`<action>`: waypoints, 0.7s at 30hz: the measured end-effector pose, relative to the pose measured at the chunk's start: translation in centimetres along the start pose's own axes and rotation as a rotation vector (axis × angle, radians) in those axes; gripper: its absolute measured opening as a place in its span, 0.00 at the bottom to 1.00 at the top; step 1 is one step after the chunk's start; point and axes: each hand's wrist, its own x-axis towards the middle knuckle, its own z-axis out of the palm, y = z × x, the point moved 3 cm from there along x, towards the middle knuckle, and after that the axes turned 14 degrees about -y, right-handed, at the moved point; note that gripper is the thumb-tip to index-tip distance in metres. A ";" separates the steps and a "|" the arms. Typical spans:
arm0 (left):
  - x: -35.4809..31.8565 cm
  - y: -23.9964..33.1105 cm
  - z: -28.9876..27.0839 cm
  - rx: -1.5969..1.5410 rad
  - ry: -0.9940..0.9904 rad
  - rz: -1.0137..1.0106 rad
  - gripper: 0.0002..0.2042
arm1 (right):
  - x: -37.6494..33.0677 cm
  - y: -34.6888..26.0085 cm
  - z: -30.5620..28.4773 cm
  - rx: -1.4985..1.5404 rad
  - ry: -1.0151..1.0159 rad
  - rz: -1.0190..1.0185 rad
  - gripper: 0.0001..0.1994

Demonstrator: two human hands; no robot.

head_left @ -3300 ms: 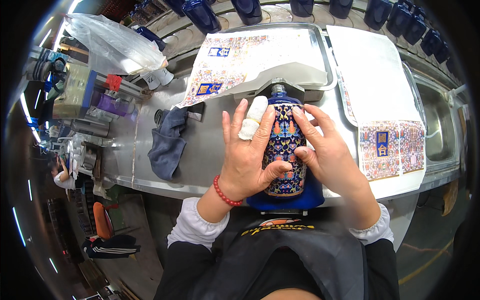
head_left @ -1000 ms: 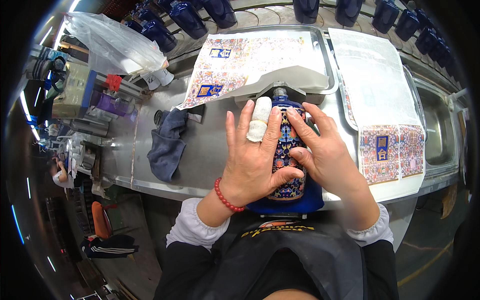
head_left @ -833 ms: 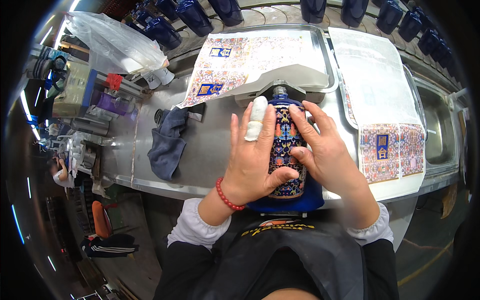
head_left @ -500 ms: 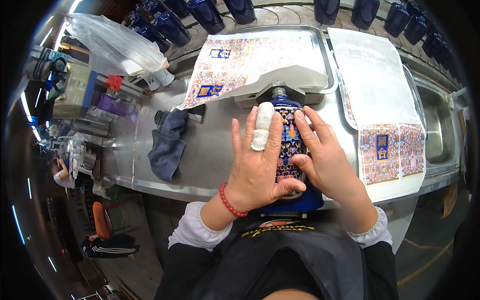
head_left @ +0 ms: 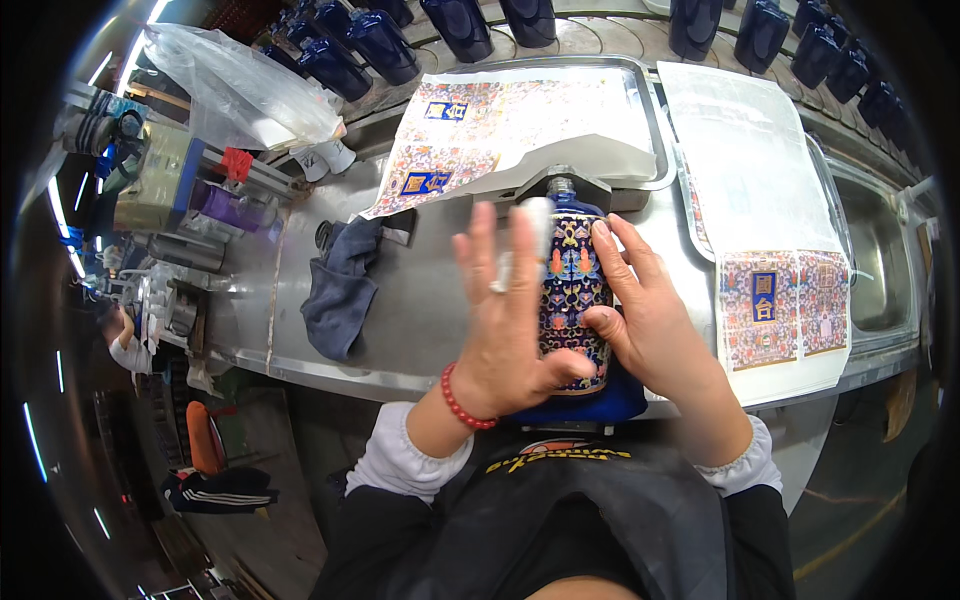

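Observation:
A dark blue bottle (head_left: 577,285) with a colourful floral patterned covering lies in front of me, its clear neck (head_left: 560,187) pointing away toward a dark angular holder (head_left: 598,191). Blue cloth (head_left: 625,397) shows beneath its near end. My right hand (head_left: 645,305) rests along the bottle's right side, fingers stretched out and thumb on its front. Just left of the bottle is my left hand (head_left: 505,320), spread and slightly blurred, its palm turned toward the bottle. It wears a white finger cover (head_left: 537,228) and a red bead bracelet (head_left: 457,402). Whether its thumb touches the bottle I cannot tell.
Patterned decal sheets (head_left: 440,140) lie on a metal tray (head_left: 655,130) behind the bottle. More sheets (head_left: 785,300) are stacked at right, beside a sink (head_left: 880,250). A grey-blue cloth (head_left: 340,290) lies left. Plain blue bottles (head_left: 455,28) stand on a conveyor (head_left: 590,35) behind.
My left hand has lifted off the bottle's front and tilted to the left, uncovering more of the pattern. My right hand stays in place. The blue bottles on the conveyor have shifted right.

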 end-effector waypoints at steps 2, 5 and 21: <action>-0.8 -0.4 0.2 -0.068 -0.023 -0.092 0.64 | 0.0 -0.1 0.0 0.037 0.000 0.009 0.36; -1.3 -0.3 0.8 0.028 -0.081 -0.105 0.63 | 0.3 -0.2 -0.3 0.023 -0.018 0.015 0.36; -0.7 -0.5 0.8 0.107 -0.084 -0.077 0.60 | 1.8 -0.8 -1.6 0.033 -0.024 0.058 0.32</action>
